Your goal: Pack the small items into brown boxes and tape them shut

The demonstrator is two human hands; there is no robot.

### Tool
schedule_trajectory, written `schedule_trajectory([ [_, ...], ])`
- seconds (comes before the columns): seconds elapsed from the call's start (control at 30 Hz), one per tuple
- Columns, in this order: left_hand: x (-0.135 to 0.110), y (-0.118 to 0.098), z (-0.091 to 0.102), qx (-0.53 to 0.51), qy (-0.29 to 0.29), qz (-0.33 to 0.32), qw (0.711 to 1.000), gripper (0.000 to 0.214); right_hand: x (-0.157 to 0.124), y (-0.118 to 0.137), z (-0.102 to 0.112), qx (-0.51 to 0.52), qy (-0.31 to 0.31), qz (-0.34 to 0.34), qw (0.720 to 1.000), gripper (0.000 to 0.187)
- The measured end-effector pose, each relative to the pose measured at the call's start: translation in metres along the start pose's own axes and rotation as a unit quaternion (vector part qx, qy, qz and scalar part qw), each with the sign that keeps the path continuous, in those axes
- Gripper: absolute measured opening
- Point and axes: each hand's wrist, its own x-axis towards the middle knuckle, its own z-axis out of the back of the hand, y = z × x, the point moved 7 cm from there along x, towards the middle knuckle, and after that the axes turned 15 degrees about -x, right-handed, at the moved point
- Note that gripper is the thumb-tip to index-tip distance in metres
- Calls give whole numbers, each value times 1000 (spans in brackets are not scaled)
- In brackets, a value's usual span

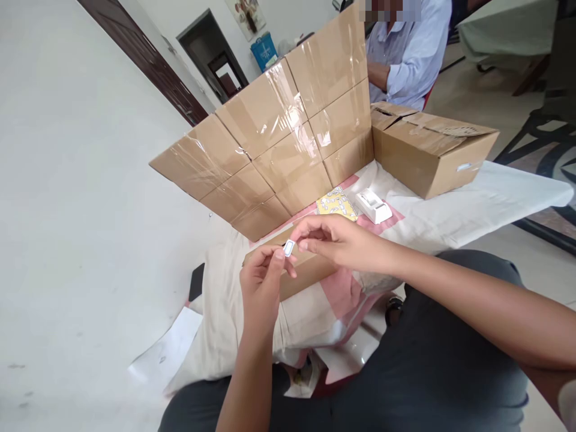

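A small white label [289, 248] with a blue border is pinched between the thumb and fingers of my left hand [263, 273]. My right hand [333, 240] comes in from the right, its thumb and forefinger curled together at the label's upper right edge. Both hands are above a flat brown cardboard piece [310, 279] lying on the cloth. Just beyond my right hand are a yellow sheet [336, 203] with white label-like shapes on it and a white plastic device [373, 206].
A tall cardboard panel [288, 144] with clear tape stands behind my hands. To its right sits a closed cardboard box [432, 150]. A wrinkled pale and pink cloth [225, 312] covers the table. Another person [414, 54] sits behind the box. A white wall is on the left.
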Motion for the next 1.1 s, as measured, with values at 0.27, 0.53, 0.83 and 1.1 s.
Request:
schedule_trajectory([
  [0.27, -7, -5, -1, 92, -32, -13, 995, 27, -4, 3, 2, -90, -63, 5, 994, 12],
  [0.53, -10, -16, -8, 119, -9, -71, 990, 26, -2, 3, -6, 47, -9, -6, 999, 30],
  [0.83, -12, -18, -13, 93, 16, -72, 993, 18, -6, 8, -9, 77, 13, -9, 997, 34],
  [1.1, -12, -20, -18, 132, 17, -87, 987, 22, -4, 6, -9, 84, 19, -4, 996, 32],
])
